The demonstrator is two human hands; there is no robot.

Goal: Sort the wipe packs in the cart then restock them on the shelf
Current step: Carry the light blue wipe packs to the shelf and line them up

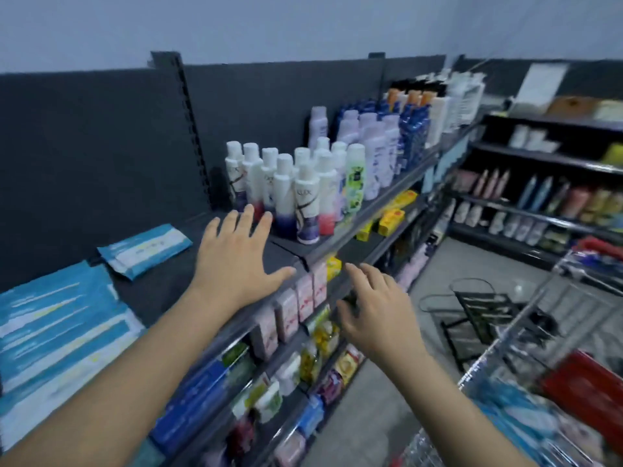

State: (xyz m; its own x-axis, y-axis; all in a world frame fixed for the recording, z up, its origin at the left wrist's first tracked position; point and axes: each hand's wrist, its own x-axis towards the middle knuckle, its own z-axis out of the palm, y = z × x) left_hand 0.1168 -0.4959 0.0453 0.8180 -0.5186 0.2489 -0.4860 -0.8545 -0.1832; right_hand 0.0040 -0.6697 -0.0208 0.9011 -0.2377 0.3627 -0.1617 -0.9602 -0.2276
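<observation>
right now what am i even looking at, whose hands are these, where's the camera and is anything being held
There is no machine here. A person is working bare-handed, and the single picture comes from a camera on their head, looking forward and down. The left hand is spread open over the top shelf. The right hand hangs open lower down, in front of the shelf edge. Neither seems to hold anything. On that shelf lie a blue wipe pack and, nearer the camera, more blue packs. White bottles stand further along. The wire cart is at the lower right, blurred.
</observation>
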